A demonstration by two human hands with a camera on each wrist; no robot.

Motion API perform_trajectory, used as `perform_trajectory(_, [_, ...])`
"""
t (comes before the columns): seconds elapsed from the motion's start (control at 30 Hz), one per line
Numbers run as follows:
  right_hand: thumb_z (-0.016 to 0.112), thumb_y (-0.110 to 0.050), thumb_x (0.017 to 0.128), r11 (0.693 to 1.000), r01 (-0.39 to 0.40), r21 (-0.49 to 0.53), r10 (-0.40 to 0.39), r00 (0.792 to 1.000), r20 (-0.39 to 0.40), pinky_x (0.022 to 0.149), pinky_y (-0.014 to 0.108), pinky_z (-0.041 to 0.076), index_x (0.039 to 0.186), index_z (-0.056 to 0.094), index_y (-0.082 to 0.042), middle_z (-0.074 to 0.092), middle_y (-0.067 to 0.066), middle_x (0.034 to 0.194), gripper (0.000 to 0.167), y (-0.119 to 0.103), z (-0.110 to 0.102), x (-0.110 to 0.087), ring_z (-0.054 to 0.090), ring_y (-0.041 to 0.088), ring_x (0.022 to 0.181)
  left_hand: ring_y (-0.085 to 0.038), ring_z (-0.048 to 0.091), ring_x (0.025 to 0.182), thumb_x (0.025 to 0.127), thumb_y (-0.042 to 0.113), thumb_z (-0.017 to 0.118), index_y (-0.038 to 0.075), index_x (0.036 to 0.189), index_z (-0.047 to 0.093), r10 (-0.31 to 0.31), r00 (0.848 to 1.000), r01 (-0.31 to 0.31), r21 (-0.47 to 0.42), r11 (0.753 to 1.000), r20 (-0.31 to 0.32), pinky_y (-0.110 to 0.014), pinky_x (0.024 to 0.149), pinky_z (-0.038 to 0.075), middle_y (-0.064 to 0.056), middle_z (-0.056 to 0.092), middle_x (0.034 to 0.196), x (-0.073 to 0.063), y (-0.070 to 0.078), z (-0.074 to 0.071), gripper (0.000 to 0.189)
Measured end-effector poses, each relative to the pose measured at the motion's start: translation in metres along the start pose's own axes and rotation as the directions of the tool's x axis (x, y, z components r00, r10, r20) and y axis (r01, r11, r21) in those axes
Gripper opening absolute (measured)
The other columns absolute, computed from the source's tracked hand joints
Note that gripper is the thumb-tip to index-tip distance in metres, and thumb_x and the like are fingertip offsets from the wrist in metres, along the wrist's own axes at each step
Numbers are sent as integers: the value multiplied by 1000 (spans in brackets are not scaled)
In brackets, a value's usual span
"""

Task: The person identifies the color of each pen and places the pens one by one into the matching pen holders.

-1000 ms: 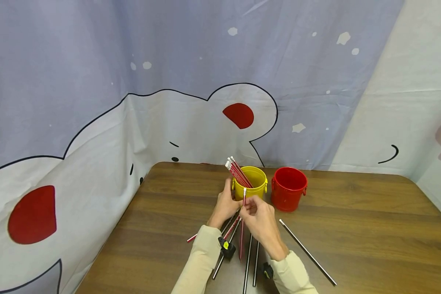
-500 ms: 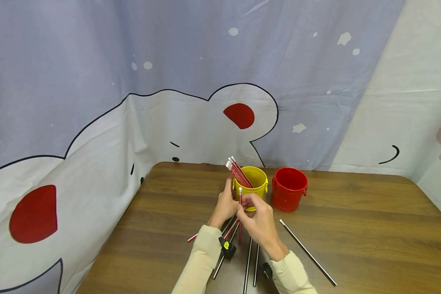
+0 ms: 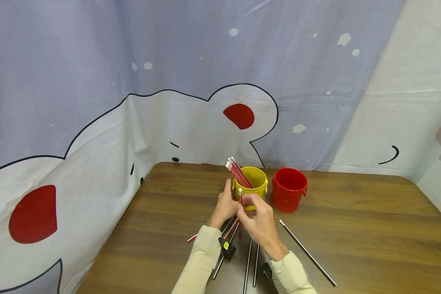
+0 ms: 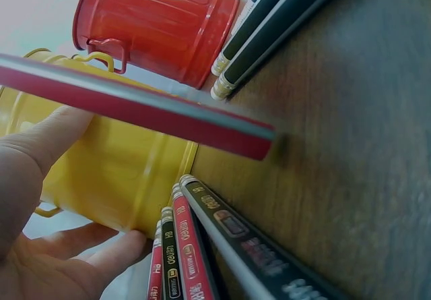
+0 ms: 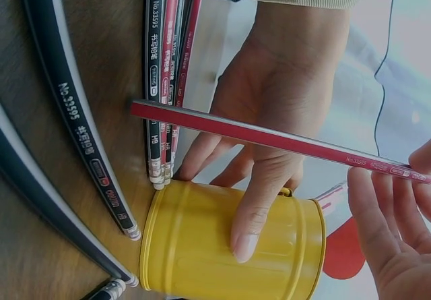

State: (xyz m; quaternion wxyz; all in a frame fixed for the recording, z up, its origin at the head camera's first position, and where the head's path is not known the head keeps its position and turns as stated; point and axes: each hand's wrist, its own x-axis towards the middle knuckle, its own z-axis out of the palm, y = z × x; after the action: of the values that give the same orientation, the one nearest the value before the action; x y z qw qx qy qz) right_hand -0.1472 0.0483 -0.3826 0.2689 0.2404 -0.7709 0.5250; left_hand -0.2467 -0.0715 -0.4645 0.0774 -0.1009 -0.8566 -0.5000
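A small yellow bucket [image 3: 258, 192] stands on the table with several red-and-white pencils [image 3: 239, 172] leaning inside it. My left hand [image 3: 223, 209] grips the bucket's side, its thumb [image 5: 248, 229] lying along the wall in the right wrist view. Thumb and fingers of my right hand [image 3: 259, 220] pinch a red pencil [image 5: 269, 138] near its white eraser end. That pencil is held in front of the yellow bucket, eraser upward, its lower end above the table in the left wrist view. The pencils in the bucket are mostly hidden from both wrist views.
A red bucket [image 3: 288, 200] stands right of the yellow one. Several black and red pencils lie beneath and between my forearms, eraser ends toward the yellow bucket. One black pencil [image 3: 308, 253] lies apart at the right on the wooden table [image 3: 371, 228]. A printed curtain [image 3: 191, 49] hangs behind.
My right hand has shifted slightly left, bringing the red pencil nearer my left thumb. The pencil's lower end appears drawn closer to the bucket. My left hand stays on the bucket.
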Motion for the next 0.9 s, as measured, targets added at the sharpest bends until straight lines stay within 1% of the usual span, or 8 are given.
perform_trajectory(0.1, [66,14,71,1000,-3,1,3,1000,-7,57,29,55,88,59,2,61,16,83,22,-1,0,0,62,26,71,-29,59,103,71,1,71,21,139,26,-14,1000,14,-6,1000,4,-39,80,52,-17,56,122,0,-1,0,83])
perform_trajectory(0.23, [66,14,71,1000,-8,12,8,1000,-4,56,33,55,88,59,3,60,16,82,21,0,1,0,62,27,71,-27,60,98,71,2,71,21,138,27,-6,1000,6,17,1000,-4,-38,76,53,-17,59,118,1,-3,1,82])
perform_trajectory(0.33, [65,14,72,1000,-3,17,3,1000,4,57,33,55,88,59,5,60,16,82,20,0,2,-1,62,28,71,-27,61,94,71,3,72,21,138,27,7,1000,-7,24,1000,-6,-38,74,53,-17,60,115,1,-3,1,82])
perform_trajectory(0.43, [65,14,72,1000,9,9,-9,1000,-5,56,32,55,88,59,4,61,16,82,20,1,1,-1,62,27,71,-26,61,95,72,4,72,21,139,26,3,1000,-3,21,1000,5,-38,75,53,-17,59,117,1,-2,1,83])
perform_trajectory(0.63, [66,14,71,999,35,-6,-35,999,-30,55,31,55,88,60,2,62,17,82,21,1,-4,3,62,26,70,-22,58,91,70,2,70,21,140,26,-28,999,28,-11,1000,18,-34,76,51,-17,58,119,1,2,0,84])
perform_trajectory(0.73, [65,13,73,999,40,-10,-40,999,-21,55,31,55,89,60,2,62,17,83,20,0,-8,7,62,26,71,-23,59,96,73,5,71,20,140,26,-32,999,32,-31,999,16,-35,81,51,-17,56,121,1,2,1,82])
perform_trajectory(0.9, [65,12,73,999,54,-7,-54,998,-36,55,36,55,90,59,6,62,19,83,19,-5,-14,18,63,27,71,-27,58,105,77,18,72,19,139,26,-18,999,20,-52,998,28,-37,85,51,-17,54,124,1,0,1,78])
